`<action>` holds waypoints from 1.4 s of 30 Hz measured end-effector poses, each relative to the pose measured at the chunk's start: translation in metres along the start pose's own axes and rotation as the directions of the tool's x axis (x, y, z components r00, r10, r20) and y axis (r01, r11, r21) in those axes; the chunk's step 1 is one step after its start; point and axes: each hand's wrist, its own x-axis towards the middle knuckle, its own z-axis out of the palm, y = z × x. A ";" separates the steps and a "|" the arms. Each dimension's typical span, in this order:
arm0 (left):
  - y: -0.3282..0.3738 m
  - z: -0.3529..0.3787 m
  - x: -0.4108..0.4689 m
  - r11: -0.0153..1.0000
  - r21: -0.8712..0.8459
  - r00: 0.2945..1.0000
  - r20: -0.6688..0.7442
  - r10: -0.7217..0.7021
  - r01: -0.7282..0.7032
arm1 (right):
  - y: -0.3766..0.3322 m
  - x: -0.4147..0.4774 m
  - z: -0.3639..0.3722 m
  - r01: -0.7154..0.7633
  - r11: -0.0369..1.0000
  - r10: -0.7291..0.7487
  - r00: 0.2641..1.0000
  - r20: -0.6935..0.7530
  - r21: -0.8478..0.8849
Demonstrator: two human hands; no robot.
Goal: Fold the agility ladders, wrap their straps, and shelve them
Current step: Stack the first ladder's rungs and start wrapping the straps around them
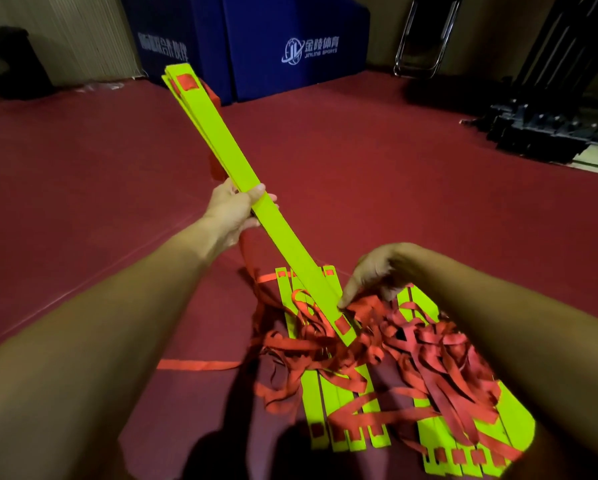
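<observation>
Your left hand (235, 213) holds a bundle of yellow slats (221, 140) near its middle, with the thumb on top and the fingers curled under it. The bundle is lifted and tilted. Its far end points up and away from you, and its near end comes down to the pile on the floor. A red patch shows at each end of the top slat.

Your right hand (377, 268) reaches down to the lower part of the bundle, and one fingertip touches its edge just above the red patch. The other fingers are bent above the red straps (411, 344), and I cannot tell if they hold something.

The straps lie in a loose tangle over two groups of yellow slats flat on the floor: the left group (346, 434) under the bundle's end and the right group (508, 410) under your right forearm. One strap (197, 365) runs out straight to the left.

All this is on a dark red floor (83, 168). Well apart, by the far wall, stand a blue padded block (290, 36) with a white logo, a folded metal chair (425, 39) and a black frame (546, 116).
</observation>
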 end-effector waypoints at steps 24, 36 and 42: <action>-0.041 0.036 -0.030 0.914 0.399 0.922 0.322 -0.215 0.074 | -0.033 -0.076 -0.017 0.824 0.397 -0.495 0.564 -0.661 0.405; -0.054 0.043 -0.046 0.811 0.584 0.863 0.400 -0.310 0.020 | -0.044 -0.082 -0.028 0.834 0.507 -0.494 0.072 -0.867 -0.219; -0.052 0.045 -0.050 0.810 0.586 0.868 0.395 -0.302 0.014 | -0.038 -0.083 -0.025 0.598 0.697 -0.423 -0.100 -0.900 -0.395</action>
